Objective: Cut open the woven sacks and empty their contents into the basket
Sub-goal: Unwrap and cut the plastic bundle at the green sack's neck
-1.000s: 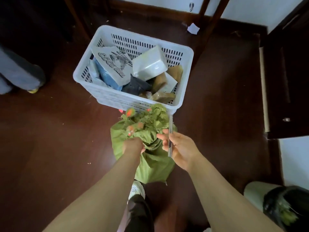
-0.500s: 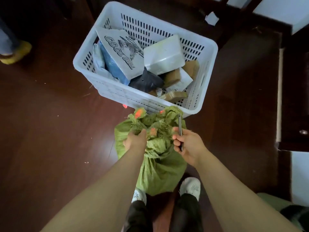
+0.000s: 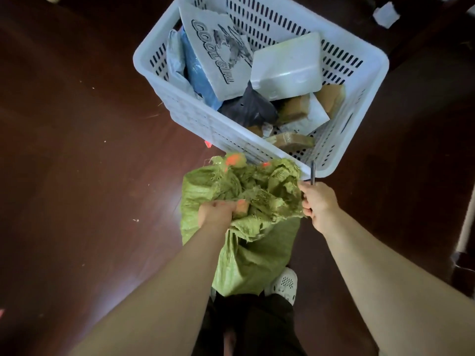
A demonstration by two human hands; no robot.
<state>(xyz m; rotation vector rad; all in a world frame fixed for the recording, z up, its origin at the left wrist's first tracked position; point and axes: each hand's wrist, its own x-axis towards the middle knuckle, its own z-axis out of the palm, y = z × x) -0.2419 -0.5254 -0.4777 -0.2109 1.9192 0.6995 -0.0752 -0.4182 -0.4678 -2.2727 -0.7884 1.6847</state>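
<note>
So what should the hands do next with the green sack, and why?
Probably lift the sack and tip its frayed, cut-open top over the basket. The left hand and right hand, holding the knife too, grip that top, and the basket stands just beyond it.

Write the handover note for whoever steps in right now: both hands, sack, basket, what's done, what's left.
Left hand grips the bunched top of the green sack.
Right hand holds a thin blade at the sack's right edge, tip pointing toward the basket.
The sack stands on the floor with its top against the basket's near rim. The top is frayed and looks partly opened.
Done: the basket already holds several parcels.
Left: finish opening this sack and tip its contents into the basket.
</note>
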